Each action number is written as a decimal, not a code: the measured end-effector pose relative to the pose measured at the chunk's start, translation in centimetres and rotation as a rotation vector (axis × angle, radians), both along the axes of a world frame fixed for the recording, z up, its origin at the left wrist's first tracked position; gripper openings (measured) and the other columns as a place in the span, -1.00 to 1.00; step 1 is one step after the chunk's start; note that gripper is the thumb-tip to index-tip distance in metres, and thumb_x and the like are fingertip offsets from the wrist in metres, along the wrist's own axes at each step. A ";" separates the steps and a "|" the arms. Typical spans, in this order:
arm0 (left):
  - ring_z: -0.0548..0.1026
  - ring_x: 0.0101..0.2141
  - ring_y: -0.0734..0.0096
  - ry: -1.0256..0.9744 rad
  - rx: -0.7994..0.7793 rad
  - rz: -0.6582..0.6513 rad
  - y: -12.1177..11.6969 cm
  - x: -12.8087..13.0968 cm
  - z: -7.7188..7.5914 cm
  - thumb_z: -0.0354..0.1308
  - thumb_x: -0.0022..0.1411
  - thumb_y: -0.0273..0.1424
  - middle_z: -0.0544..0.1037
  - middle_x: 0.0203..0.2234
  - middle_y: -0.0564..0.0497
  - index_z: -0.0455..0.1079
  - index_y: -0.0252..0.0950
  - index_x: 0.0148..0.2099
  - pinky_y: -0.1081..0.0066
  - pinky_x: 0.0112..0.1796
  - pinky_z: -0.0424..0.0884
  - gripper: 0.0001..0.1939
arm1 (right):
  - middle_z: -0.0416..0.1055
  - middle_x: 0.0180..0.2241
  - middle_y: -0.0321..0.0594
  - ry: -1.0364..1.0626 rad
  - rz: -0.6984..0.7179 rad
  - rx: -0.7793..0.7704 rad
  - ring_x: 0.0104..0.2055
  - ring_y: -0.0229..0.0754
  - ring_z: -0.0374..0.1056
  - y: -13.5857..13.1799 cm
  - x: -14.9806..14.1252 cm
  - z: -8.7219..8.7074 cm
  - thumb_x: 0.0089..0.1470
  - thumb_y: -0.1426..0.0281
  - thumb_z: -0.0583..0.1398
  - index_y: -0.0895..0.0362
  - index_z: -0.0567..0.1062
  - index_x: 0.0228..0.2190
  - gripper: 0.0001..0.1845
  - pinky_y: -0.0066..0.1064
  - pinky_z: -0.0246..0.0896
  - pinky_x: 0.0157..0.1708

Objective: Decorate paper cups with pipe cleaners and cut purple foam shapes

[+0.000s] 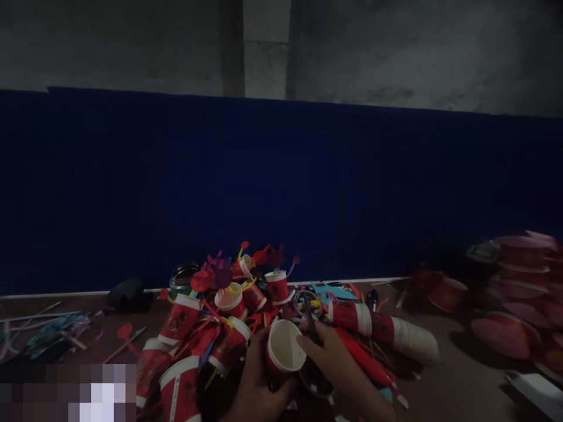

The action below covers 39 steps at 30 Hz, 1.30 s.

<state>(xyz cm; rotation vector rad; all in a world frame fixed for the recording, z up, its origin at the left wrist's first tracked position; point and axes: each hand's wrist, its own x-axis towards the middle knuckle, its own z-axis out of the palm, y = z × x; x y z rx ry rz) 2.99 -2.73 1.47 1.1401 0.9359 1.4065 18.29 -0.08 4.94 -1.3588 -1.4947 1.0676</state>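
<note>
Left hand (257, 384) wraps a paper cup (285, 347) left of the cup stack (416, 340); right hand (329, 354), thumb at its rim, seemingly pinches a dark tool (310, 321). Light pressure should keep the cup round.

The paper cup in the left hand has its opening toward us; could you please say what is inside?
Inside the paper cup, only its pale lining shows, with no object visible. The right hand overlaps its right edge, covering a sliver there.
</note>
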 end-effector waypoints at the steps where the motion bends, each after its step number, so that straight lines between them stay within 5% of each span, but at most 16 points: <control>1: 0.31 -0.01 0.02 0.040 0.035 -0.019 0.0 -0.2 0.0 0.31 -0.19 -0.52 0.39 -0.05 -0.18 0.23 -0.28 0.03 0.27 0.03 0.17 -0.34 | 0.40 -0.50 -0.24 -0.007 -0.003 0.008 -0.43 -0.18 0.30 0.0 0.2 -0.1 -0.09 0.30 0.15 0.22 0.44 -0.41 -0.77 -0.41 0.18 -0.44; 7: 0.40 -0.17 0.17 0.214 0.291 -0.189 0.4 -0.1 -0.3 0.23 -0.18 -0.55 0.40 -0.17 -0.06 0.22 -0.23 -0.04 0.29 -0.15 0.31 -0.42 | 0.42 -0.48 -0.24 -0.029 0.031 0.064 -0.43 -0.20 0.29 0.0 0.5 -0.1 0.00 0.19 0.13 0.21 0.47 -0.44 -0.69 -0.45 0.16 -0.47; 14: 0.46 -0.26 0.21 0.045 0.047 -0.008 0.5 0.3 -1.3 0.31 -0.17 -0.43 0.46 -0.23 -0.06 0.04 -0.21 0.03 0.30 -0.24 0.38 -0.28 | 0.30 -0.63 -0.36 -0.003 0.005 -0.033 -0.58 -0.27 0.21 0.3 0.5 -0.1 0.03 0.14 0.08 0.14 0.37 -0.50 -0.68 -0.48 0.09 -0.58; 18: 0.37 -0.04 0.08 0.034 0.089 -0.092 0.4 0.3 -1.5 0.31 -0.14 -0.42 0.35 -0.02 -0.22 0.03 -0.25 0.14 0.26 -0.07 0.30 -0.20 | 0.39 -0.51 -0.28 -0.064 0.049 -0.018 -0.44 -0.20 0.29 0.0 0.2 -0.1 -0.07 0.26 0.18 0.19 0.43 -0.44 -0.77 -0.45 0.16 -0.45; 22: 0.43 -0.14 0.17 -0.020 0.064 -0.196 0.4 0.4 -0.9 0.29 -0.10 -0.38 0.44 -0.13 -0.13 0.16 -0.21 0.02 0.31 -0.16 0.36 -0.40 | 0.38 -0.56 -0.29 -0.104 0.013 -0.010 -0.47 -0.20 0.29 -0.5 -0.1 0.4 -0.03 0.24 0.14 0.19 0.43 -0.45 -0.75 -0.45 0.15 -0.49; 28: 0.47 -0.23 0.27 0.061 0.011 -0.047 0.9 0.2 -0.6 0.32 -0.16 -0.41 0.48 -0.24 0.00 0.10 -0.16 -0.04 0.35 -0.19 0.38 -0.36 | 0.46 -0.38 -0.24 -0.097 -0.025 0.068 -0.28 -0.16 0.36 -0.1 0.7 0.0 0.08 0.23 0.03 0.11 0.43 -0.39 -0.74 -0.40 0.23 -0.28; 31: 0.45 -0.13 0.21 0.104 -0.004 0.035 1.5 -0.2 -2.2 0.31 -0.17 -0.38 0.46 -0.13 -0.09 0.06 -0.20 0.06 0.31 -0.10 0.34 -0.26 | 0.41 -0.54 -0.32 -0.146 0.066 0.027 -0.50 -0.24 0.35 -0.1 1.1 -0.1 0.07 0.27 0.02 0.10 0.38 -0.46 -0.79 -0.47 0.21 -0.50; 34: 0.39 -0.04 0.17 0.122 0.012 0.104 2.1 -0.6 -3.8 0.28 -0.13 -0.36 0.41 -0.03 -0.16 0.10 -0.25 0.09 0.29 -0.02 0.27 -0.28 | 0.37 -0.65 -0.38 -0.079 0.194 -0.174 -0.67 -0.30 0.28 -0.7 1.0 1.0 0.05 0.28 0.03 0.10 0.32 -0.48 -0.81 -0.53 0.11 -0.68; 39: 0.43 -0.09 0.10 0.108 -0.045 0.183 2.3 -0.8 -3.5 0.33 -0.22 -0.33 0.48 -0.13 -0.18 0.22 -0.31 0.05 0.23 -0.03 0.29 -0.28 | 0.41 -0.63 -0.35 -0.014 0.209 -0.323 -0.70 -0.30 0.29 -1.1 0.8 2.1 0.02 0.28 0.03 0.11 0.28 -0.51 -0.82 -0.54 0.11 -0.70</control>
